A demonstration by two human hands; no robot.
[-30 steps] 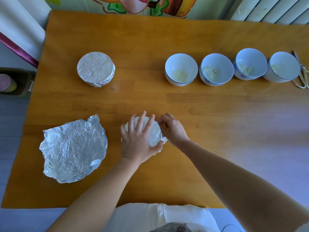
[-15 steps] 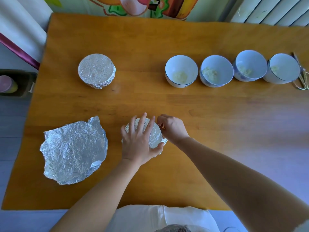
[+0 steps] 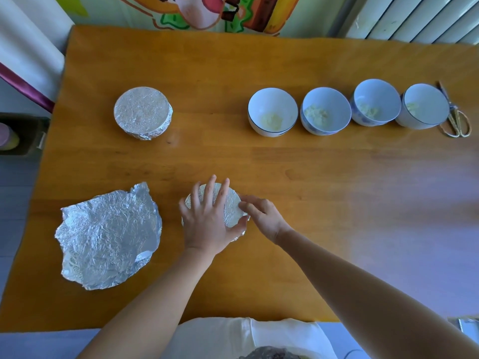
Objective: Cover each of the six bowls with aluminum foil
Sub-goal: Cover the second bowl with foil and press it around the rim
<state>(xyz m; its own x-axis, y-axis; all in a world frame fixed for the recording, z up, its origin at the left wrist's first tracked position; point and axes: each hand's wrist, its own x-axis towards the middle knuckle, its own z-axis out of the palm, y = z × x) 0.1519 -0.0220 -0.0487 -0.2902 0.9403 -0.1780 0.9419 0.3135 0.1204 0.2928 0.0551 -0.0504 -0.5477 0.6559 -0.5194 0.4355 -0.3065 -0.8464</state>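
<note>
Table: orange wood.
Far left: foil-covered bowl, standing alone.
Far right: row of four open bowls, side by side, pale crumbs in each; scissors just beside the last one.
Near left: loose foil sheet, crinkled, lying flat.
Near middle: wrapped bowl under both hands.
Left hand: fingers spread flat on its foil top.
Right hand: bent fingertips at its right rim; grip unclear.

One wide-angle head-worn camera looked forward and steeply down from the near edge of the table, at close range; the wall bounded the frame top.
</note>
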